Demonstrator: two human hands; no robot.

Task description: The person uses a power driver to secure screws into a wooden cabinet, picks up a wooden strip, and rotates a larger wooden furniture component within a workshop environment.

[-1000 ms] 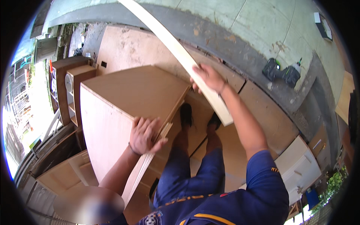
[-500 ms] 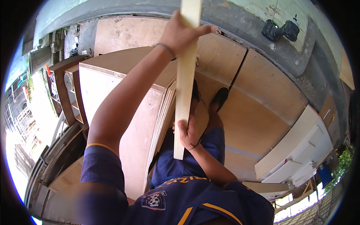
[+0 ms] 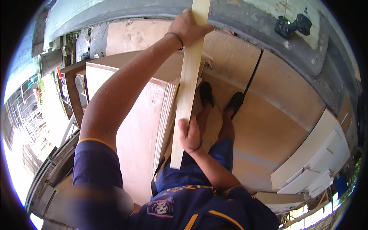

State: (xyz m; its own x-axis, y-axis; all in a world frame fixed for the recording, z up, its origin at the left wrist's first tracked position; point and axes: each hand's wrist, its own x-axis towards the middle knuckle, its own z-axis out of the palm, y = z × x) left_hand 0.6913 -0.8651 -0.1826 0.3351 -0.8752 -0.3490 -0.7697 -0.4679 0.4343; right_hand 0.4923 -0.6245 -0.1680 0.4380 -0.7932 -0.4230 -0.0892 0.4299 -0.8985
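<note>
Closest in, above the dark blue shorts (image 3: 172, 180), comes the squared lower end of a pale wooden strip (image 3: 188, 84). Just up from that end is the right hand (image 3: 190, 134), closed about the strip, with its thumb laid along the upper face and its fingers at the right-hand edge, their tips partly hidden. From there the strip slants up and slightly to the right, passing just beside the near right corner of a box-shaped stack of wooden panels (image 3: 134, 115); whether it touches that corner, I cannot tell. The stack's layered right edge runs alongside the strip, on its left.

Farther up, the left hand (image 3: 188, 30) lies across the strip, partly open, thumb stretched beyond the right edge and fingers bent at the left edge, so the wood passes between them. Past this hand the strip leaves the view at the top.

Two dark shoes (image 3: 206, 94) stand on brown floor panels (image 3: 276, 107), right of the strip. White panels (image 3: 314, 165) lie by the floor panels' right edge. Beyond their far edge, on grey and green ground, is a black cordless drill (image 3: 293, 26)
</note>
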